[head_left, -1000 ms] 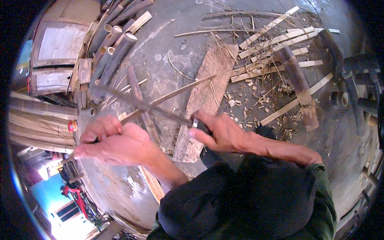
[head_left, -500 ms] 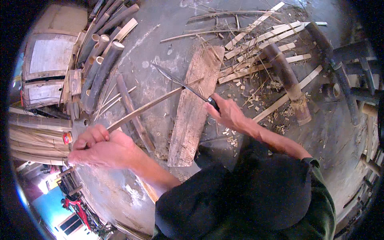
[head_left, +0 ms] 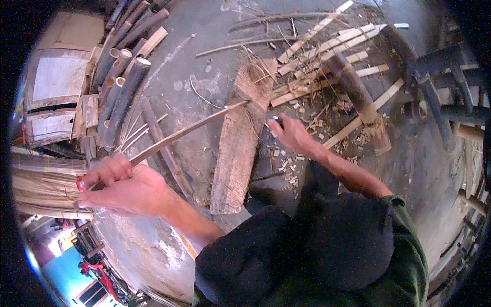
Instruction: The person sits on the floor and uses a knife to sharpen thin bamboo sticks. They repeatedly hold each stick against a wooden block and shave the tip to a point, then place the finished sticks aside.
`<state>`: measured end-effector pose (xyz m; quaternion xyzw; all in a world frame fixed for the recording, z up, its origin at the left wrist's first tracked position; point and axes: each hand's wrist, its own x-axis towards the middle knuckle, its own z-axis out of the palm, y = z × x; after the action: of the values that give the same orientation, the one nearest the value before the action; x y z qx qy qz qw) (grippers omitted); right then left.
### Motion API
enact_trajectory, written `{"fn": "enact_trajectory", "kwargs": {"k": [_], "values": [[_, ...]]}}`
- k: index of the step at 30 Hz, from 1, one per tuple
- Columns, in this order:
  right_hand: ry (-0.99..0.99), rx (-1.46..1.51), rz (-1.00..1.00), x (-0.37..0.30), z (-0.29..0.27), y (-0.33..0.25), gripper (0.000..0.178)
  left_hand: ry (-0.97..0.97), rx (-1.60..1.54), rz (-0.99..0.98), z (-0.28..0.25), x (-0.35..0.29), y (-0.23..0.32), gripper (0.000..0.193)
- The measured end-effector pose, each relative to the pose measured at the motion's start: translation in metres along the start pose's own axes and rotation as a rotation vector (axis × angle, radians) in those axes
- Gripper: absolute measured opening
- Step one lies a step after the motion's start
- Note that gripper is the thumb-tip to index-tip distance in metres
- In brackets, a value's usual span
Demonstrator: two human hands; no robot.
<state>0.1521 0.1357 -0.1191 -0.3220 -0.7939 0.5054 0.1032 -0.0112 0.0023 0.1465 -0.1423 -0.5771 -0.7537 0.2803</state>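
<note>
My left hand (head_left: 125,187) is closed round the near end of a long bamboo strip (head_left: 186,134). From there the strip slants up to the right, and its far end lies over a thick wooden board (head_left: 232,158). To the right of the board, my right hand (head_left: 294,135) grips a knife (head_left: 276,118). Only a bit of its dark handle and metal shows clearly; the blade is hard to make out. A thin curled bamboo shaving (head_left: 200,96) shows just beyond the strip.
Bamboo poles (head_left: 123,105) are stacked at the left, above a bundle of thin strips (head_left: 46,187). Pale split slats (head_left: 332,48), a thick bamboo piece (head_left: 360,100) and scattered small chips (head_left: 291,163) lie on the floor at the right. Another bamboo length (head_left: 166,146) lies under the held strip.
The knife blade, which crossed the strip before, no longer shows clearly there. A curled shaving now shows beyond the strip. My left hand keeps its hold, and the whole view has shifted slightly.
</note>
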Motion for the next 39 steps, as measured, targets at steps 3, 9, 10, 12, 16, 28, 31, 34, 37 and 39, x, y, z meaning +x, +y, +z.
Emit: {"fn": "enact_trajectory", "kwargs": {"k": [3,9,10,12,16,28,31,34,37,39], "values": [[-0.102,0.017,0.064,-0.004,-0.011,-0.009,0.042,-0.074,-0.122,-0.089,0.007,0.001,0.009,0.051],[-0.305,0.253,-0.26,-0.04,-0.038,-0.124,0.037,-0.095,-0.145,-0.01,-0.004,-0.006,-0.001,0.047],[-0.342,0.3,-0.35,-0.041,-0.041,-0.138,0.036,-0.086,-0.124,-0.001,0.0,-0.012,0.003,0.047],[-0.359,0.223,-0.383,-0.042,-0.037,-0.145,0.036,-0.048,-0.143,0.07,0.006,-0.019,0.009,0.048],[-0.401,0.297,-0.294,-0.04,-0.034,-0.146,0.042,-0.003,-0.12,0.094,-0.002,-0.013,0.009,0.045],[-0.197,0.11,-0.345,-0.034,-0.019,-0.11,0.034,-0.004,0.277,0.161,-0.012,-0.005,-0.01,0.041],[-0.073,0.097,-0.079,0.006,-0.007,-0.041,0.035,0.024,0.21,0.07,0.0,-0.01,-0.011,0.043],[-0.126,0.127,-0.195,-0.004,-0.008,-0.061,0.033,0.087,0.25,0.083,0.0,-0.002,-0.005,0.046],[-0.174,0.019,-0.207,-0.016,-0.007,-0.075,0.032,0.047,0.321,0.176,-0.008,-0.001,-0.002,0.048],[0.002,-0.035,-0.085,0.007,0.008,-0.028,0.031,0.054,0.183,0.044,0.008,-0.005,-0.004,0.049]]}}
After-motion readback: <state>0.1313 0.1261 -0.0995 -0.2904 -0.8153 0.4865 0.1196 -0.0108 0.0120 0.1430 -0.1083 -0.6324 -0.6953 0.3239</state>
